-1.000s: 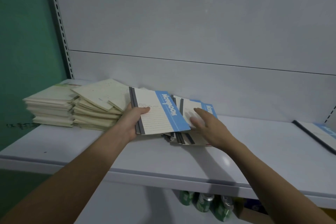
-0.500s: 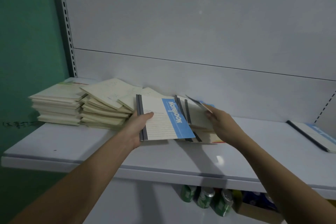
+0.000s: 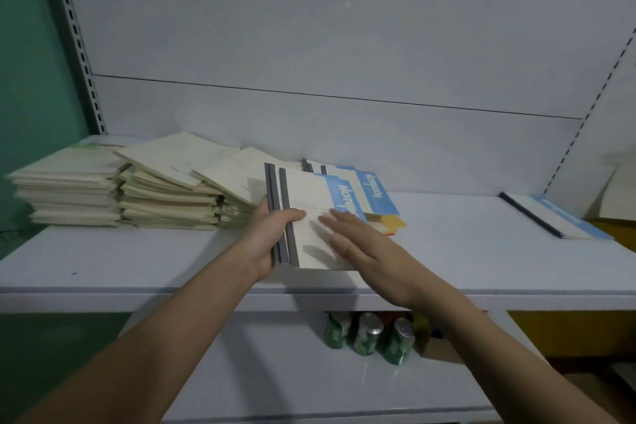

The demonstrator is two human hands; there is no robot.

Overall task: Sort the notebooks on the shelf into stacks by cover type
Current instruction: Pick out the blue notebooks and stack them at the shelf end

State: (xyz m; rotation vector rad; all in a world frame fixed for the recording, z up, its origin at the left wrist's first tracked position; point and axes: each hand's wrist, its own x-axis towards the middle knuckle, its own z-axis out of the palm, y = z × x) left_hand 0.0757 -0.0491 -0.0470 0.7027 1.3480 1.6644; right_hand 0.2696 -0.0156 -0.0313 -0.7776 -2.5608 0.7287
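My left hand (image 3: 266, 237) grips two blue-and-white notebooks (image 3: 309, 193) by their grey spines, thumb curled over the top cover, above the front of the white shelf (image 3: 137, 262). On that top cover my right hand (image 3: 364, 248) lies flat with straight fingers. Behind them more blue-and-white notebooks (image 3: 373, 189) lie on the shelf over some yellow-covered ones (image 3: 392, 222). Stacks of cream-covered notebooks (image 3: 165, 182) fill the left of the shelf. Another blue-and-white notebook pile (image 3: 554, 217) lies at the far right.
The shelf's white back panel (image 3: 344, 45) rises behind with slotted uprights at both sides, and a green wall (image 3: 31, 62) stands at the left. Green drink cans (image 3: 368, 334) and a cardboard box (image 3: 440, 349) sit on the lower shelf. Bare shelf surface lies between the middle pile and the right one.
My right hand brought a second blue-and-white notebook from the middle pile onto the one in my left hand and now lies flat on it. Both notebooks moved toward me.
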